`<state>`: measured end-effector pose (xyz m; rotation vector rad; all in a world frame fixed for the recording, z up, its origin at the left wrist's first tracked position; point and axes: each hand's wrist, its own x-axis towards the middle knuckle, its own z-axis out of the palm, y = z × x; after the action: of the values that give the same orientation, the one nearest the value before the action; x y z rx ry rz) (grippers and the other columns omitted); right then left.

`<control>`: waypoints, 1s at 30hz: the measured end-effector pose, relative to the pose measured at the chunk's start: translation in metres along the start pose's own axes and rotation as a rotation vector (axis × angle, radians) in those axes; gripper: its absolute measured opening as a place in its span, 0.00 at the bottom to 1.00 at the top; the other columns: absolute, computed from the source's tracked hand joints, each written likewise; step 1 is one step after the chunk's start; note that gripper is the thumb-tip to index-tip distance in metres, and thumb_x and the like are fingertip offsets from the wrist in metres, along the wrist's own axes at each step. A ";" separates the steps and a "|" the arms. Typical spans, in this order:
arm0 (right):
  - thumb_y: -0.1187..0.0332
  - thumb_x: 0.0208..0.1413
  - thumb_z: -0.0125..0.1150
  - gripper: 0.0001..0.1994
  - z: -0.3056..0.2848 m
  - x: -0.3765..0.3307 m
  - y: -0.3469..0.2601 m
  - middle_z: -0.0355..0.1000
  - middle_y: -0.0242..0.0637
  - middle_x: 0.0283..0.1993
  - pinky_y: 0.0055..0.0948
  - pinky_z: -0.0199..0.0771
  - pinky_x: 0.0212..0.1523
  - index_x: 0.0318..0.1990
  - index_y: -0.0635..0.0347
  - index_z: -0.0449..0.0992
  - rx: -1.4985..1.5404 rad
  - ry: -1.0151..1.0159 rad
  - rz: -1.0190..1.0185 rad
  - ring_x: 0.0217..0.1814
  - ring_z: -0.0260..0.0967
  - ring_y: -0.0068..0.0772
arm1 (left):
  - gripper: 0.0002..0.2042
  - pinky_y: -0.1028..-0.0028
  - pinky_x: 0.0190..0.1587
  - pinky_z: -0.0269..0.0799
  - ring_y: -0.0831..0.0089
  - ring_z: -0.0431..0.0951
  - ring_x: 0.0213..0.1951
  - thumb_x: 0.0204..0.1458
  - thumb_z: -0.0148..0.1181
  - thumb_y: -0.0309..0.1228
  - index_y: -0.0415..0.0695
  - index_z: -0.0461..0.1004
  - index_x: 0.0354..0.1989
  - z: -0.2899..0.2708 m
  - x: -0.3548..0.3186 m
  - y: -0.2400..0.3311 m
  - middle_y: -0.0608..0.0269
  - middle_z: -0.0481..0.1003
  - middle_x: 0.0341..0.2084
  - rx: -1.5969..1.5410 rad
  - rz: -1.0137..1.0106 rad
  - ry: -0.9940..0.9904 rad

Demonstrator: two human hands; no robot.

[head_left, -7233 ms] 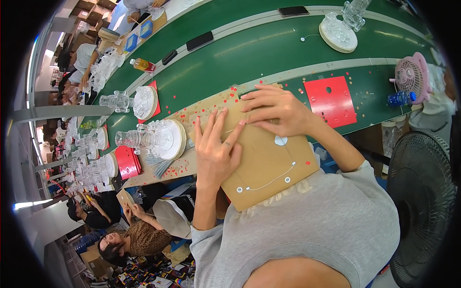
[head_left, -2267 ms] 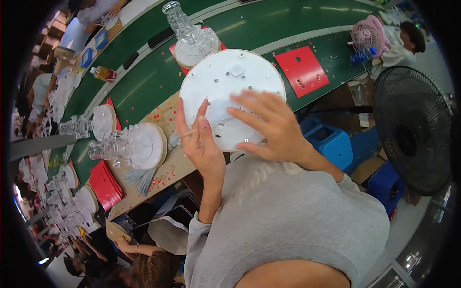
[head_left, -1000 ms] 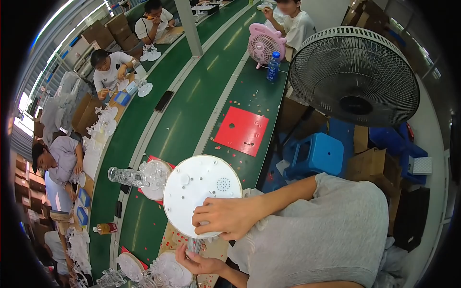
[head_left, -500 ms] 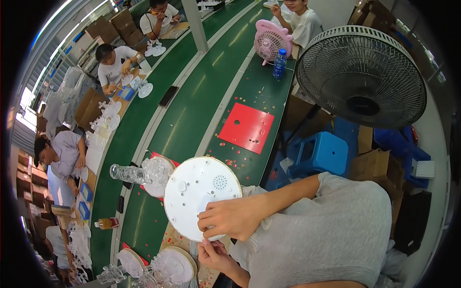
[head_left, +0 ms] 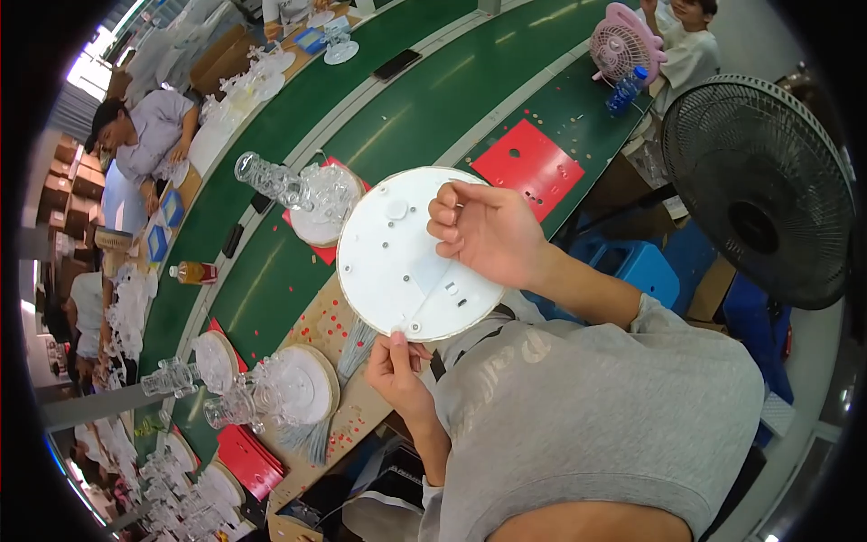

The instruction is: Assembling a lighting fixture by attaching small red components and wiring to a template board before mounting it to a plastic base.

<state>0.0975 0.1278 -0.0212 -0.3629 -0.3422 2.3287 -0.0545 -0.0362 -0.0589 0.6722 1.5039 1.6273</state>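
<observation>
The white disc, round and without long axis, lies between both hands. The right hand is over its face, fingers curled, holding something or nothing, I cannot tell; the left hand pinches its lower rim.

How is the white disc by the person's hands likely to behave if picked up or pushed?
The white disc is probably stiff: its face looks flat, without visible sagging, with the left hand at its lower edge. Its smooth-looking surface might slip a little when pushed. Its round outline suggests it could roll if stood on edge.
</observation>
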 end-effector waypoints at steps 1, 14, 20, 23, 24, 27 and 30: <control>0.62 0.70 0.38 0.13 0.000 -0.001 0.000 0.62 0.31 0.32 0.27 0.61 0.36 0.34 0.56 0.66 0.013 -0.045 -0.023 0.34 0.58 0.26 | 0.16 0.81 0.23 0.51 0.85 0.61 0.18 0.65 0.54 0.31 0.42 0.68 0.22 -0.001 0.000 0.000 0.65 0.72 0.16 -0.009 0.006 0.003; 0.56 0.72 0.38 0.17 0.012 0.026 -0.017 0.56 0.27 0.27 0.24 0.54 0.30 0.30 0.53 0.63 0.277 -0.273 0.072 0.28 0.51 0.23 | 0.16 0.82 0.23 0.52 0.85 0.60 0.17 0.65 0.54 0.32 0.43 0.68 0.22 -0.003 0.006 -0.005 0.64 0.72 0.16 -0.001 0.040 -0.003; 0.52 0.72 0.39 0.20 0.016 0.029 -0.025 0.56 0.26 0.25 0.24 0.52 0.28 0.29 0.51 0.63 0.337 -0.486 0.070 0.27 0.51 0.23 | 0.16 0.81 0.24 0.54 0.83 0.62 0.18 0.64 0.54 0.30 0.41 0.68 0.22 -0.006 0.003 -0.002 0.62 0.73 0.16 -0.026 -0.006 -0.021; 0.51 0.70 0.42 0.18 0.014 0.028 -0.025 0.55 0.25 0.25 0.25 0.52 0.30 0.30 0.52 0.64 0.362 -0.517 0.066 0.27 0.50 0.23 | 0.16 0.81 0.24 0.53 0.83 0.62 0.18 0.65 0.53 0.31 0.41 0.68 0.22 -0.005 0.003 -0.001 0.62 0.73 0.15 -0.007 0.002 -0.034; 0.51 0.71 0.41 0.19 0.015 0.027 -0.026 0.55 0.25 0.25 0.25 0.52 0.29 0.30 0.51 0.64 0.336 -0.501 0.053 0.27 0.51 0.22 | 0.16 0.81 0.24 0.53 0.83 0.62 0.18 0.65 0.53 0.31 0.41 0.68 0.22 -0.006 0.004 -0.001 0.62 0.73 0.15 -0.003 -0.001 -0.034; 0.50 0.72 0.39 0.20 0.013 0.024 -0.028 0.57 0.25 0.24 0.24 0.52 0.29 0.30 0.50 0.65 0.289 -0.469 0.030 0.27 0.51 0.22 | 0.16 0.81 0.23 0.53 0.83 0.62 0.18 0.65 0.53 0.31 0.42 0.68 0.22 -0.006 0.005 -0.002 0.63 0.72 0.15 0.002 -0.004 -0.031; 0.49 0.72 0.38 0.20 0.009 0.018 -0.031 0.58 0.25 0.25 0.25 0.52 0.30 0.31 0.50 0.66 0.269 -0.441 0.023 0.27 0.52 0.22 | 0.17 0.82 0.23 0.53 0.84 0.62 0.17 0.65 0.53 0.32 0.42 0.68 0.21 -0.007 0.006 -0.001 0.64 0.72 0.15 -0.019 -0.001 -0.037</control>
<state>0.1016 0.1603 -0.0050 0.2842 -0.2283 2.4248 -0.0629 -0.0354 -0.0622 0.6875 1.4607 1.6181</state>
